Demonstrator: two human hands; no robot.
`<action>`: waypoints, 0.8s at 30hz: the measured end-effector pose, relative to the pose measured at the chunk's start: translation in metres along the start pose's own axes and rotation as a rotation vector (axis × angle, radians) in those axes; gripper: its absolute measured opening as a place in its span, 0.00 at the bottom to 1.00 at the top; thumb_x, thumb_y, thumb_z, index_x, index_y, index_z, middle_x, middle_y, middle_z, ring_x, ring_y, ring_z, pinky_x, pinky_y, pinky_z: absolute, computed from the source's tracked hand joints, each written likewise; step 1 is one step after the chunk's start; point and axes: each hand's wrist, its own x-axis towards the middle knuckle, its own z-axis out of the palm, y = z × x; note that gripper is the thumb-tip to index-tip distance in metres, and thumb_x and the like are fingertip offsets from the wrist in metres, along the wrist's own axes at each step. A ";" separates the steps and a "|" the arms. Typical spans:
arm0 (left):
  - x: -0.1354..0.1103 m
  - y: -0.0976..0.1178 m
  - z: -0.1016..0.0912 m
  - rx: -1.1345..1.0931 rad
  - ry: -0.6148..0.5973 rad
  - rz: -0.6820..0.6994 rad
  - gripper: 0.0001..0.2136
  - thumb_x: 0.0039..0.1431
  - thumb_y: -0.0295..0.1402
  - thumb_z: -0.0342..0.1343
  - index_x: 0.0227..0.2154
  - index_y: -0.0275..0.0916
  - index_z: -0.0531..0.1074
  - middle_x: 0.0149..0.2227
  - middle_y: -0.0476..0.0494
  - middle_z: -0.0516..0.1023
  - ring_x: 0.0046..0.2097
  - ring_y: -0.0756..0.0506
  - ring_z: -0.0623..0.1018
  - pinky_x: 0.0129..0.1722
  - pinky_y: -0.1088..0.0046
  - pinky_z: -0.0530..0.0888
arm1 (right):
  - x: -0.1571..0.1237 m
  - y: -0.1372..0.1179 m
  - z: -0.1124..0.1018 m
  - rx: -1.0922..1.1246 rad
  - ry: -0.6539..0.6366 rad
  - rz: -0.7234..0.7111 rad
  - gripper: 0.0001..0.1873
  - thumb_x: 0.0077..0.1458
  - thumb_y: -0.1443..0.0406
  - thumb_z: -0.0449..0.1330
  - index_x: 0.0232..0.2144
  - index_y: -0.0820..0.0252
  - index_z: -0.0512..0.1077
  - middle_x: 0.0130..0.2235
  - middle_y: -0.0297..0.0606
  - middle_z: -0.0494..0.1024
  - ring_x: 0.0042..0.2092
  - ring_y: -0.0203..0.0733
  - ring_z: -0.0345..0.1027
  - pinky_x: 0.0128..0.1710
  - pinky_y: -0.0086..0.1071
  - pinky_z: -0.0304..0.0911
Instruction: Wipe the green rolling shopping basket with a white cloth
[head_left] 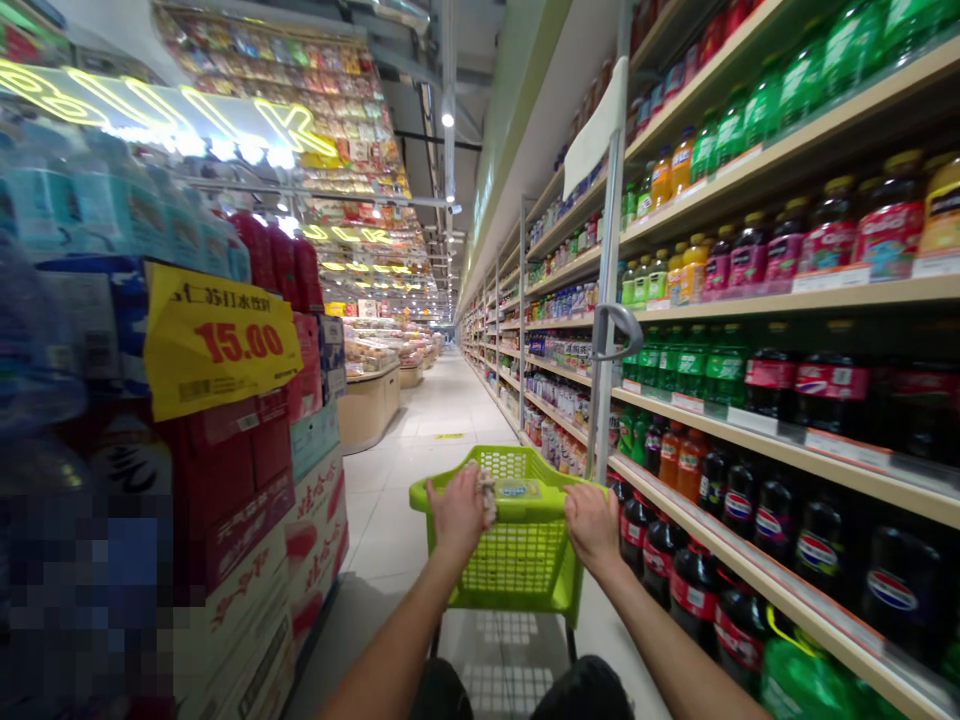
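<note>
A bright green plastic shopping cart (pixel 517 560) with a lattice basket stands directly in front of me. My left hand (pixel 456 515) is closed around the left part of its handle. A small crumpled, pale patterned thing (pixel 486 494) shows beside the thumb side of that hand; its kind cannot be made out. On the handle's right part, my right hand (pixel 592 525) is wrapped with fingers closed. Between both hands, a printed label panel (pixel 519 489) sits on the handle. Inside the basket I make out no goods.
Shelves of soda bottles (pixel 814 385) line the right side, with a grey curved fixture (pixel 616 332) jutting from a post. Stacked drink cartons (pixel 247 500) with a yellow price sign (pixel 219 342) stand close on the left. A tiled aisle (pixel 450 400) runs ahead past wooden display bins (pixel 369 405).
</note>
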 end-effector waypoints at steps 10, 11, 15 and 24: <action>-0.005 0.063 0.023 -0.091 -0.083 0.340 0.11 0.58 0.30 0.44 0.42 0.46 0.64 0.49 0.47 0.72 0.50 0.45 0.70 0.57 0.45 0.48 | 0.005 -0.004 -0.002 0.031 -0.045 -0.086 0.16 0.55 0.68 0.44 0.32 0.58 0.72 0.36 0.38 0.77 0.44 0.44 0.66 0.51 0.43 0.45; -0.005 0.053 0.020 -0.096 -0.075 0.318 0.11 0.58 0.30 0.44 0.43 0.46 0.64 0.50 0.48 0.71 0.50 0.45 0.70 0.57 0.44 0.47 | 0.004 -0.001 -0.002 0.037 -0.033 -0.081 0.15 0.55 0.68 0.45 0.33 0.58 0.72 0.36 0.38 0.77 0.44 0.43 0.66 0.51 0.42 0.44; -0.005 -0.009 -0.002 -0.004 0.003 0.066 0.14 0.57 0.27 0.42 0.45 0.44 0.64 0.50 0.44 0.71 0.50 0.43 0.70 0.56 0.42 0.47 | 0.003 0.002 -0.003 0.051 -0.014 -0.037 0.15 0.54 0.68 0.45 0.33 0.60 0.72 0.37 0.38 0.77 0.45 0.44 0.65 0.52 0.42 0.43; -0.016 0.019 0.016 -0.034 0.030 0.335 0.15 0.56 0.27 0.44 0.45 0.46 0.65 0.52 0.46 0.69 0.53 0.45 0.68 0.58 0.47 0.47 | -0.001 -0.015 0.002 0.041 -0.060 -0.041 0.16 0.56 0.68 0.44 0.39 0.60 0.71 0.42 0.39 0.76 0.49 0.46 0.63 0.55 0.47 0.36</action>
